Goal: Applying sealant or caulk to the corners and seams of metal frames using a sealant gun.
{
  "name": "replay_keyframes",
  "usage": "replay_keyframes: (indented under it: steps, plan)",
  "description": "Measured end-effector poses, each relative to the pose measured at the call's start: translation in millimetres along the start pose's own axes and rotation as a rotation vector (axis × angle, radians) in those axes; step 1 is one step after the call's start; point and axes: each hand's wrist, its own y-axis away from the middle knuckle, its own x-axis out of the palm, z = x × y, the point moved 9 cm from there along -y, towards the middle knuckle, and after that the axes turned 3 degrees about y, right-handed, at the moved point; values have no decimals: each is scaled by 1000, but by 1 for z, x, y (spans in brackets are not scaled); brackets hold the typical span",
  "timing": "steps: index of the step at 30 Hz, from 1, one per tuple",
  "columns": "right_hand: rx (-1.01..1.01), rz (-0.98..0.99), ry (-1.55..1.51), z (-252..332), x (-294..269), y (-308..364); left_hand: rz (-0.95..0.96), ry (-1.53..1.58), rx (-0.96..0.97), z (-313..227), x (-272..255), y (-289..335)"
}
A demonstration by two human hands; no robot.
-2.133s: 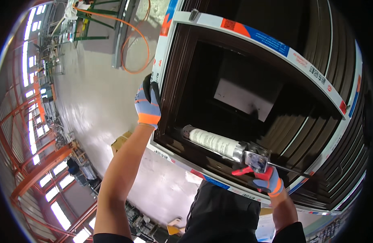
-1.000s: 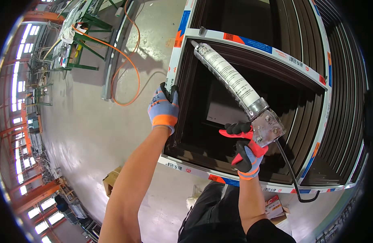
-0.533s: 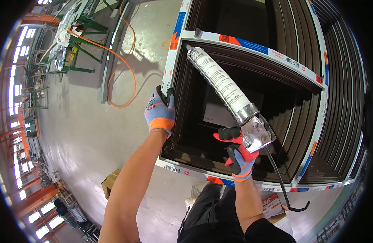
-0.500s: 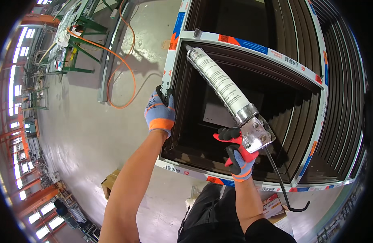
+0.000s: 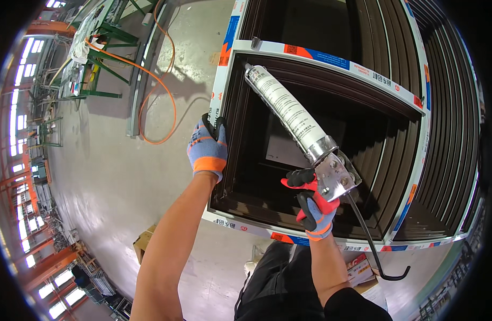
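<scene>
In a blue glove with black fingers, my left hand (image 5: 207,147) is closed around the left edge of a dark brown window frame (image 5: 218,206) faced with white printed film. My right hand (image 5: 316,214), gloved alike, wraps around the red handle of a caulking gun (image 5: 338,179). The gun carries a white-labelled sealant tube (image 5: 288,109) and slants up to the left across the frame's opening. Its nozzle (image 5: 247,66) lies by the upper left inner corner; whether it touches there I cannot tell. A black hooked rod (image 5: 370,235) trails from the gun's rear.
More brown frames (image 5: 441,128) are stacked within the pile at the right. An orange hose (image 5: 173,104) loops over the floor beside a long metal bar (image 5: 139,91). A green-legged workbench (image 5: 104,59) stands at the upper left. Cardboard boxes (image 5: 143,243) sit low near my legs.
The view has shifted slightly. The nozzle has edged a little down from the frame's upper left corner. Both hands keep their holds.
</scene>
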Motion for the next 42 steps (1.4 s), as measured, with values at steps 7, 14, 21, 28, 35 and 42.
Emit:
replay_keyframes:
  steps: [7,14,21,28,35,42]
  plan:
    - [100,-27,14,-12,-6,8,39,56,-11,-2,0,0]
    - [180,-99,49,-25,-24,22,20,27,-12,-3,-1,1]
    - [10,-7,118,-4,-21,13,25,-6,-18,7,5,-1]
    - [407,-128,-12,-26,-42,31,4,-30,16,3,3,-1]
    - [-139,134,488,20,-49,24,-5,-56,3,6,4,0]
    - [373,-30,-119,-22,-29,30,-14,-183,-49,19,11,-3]
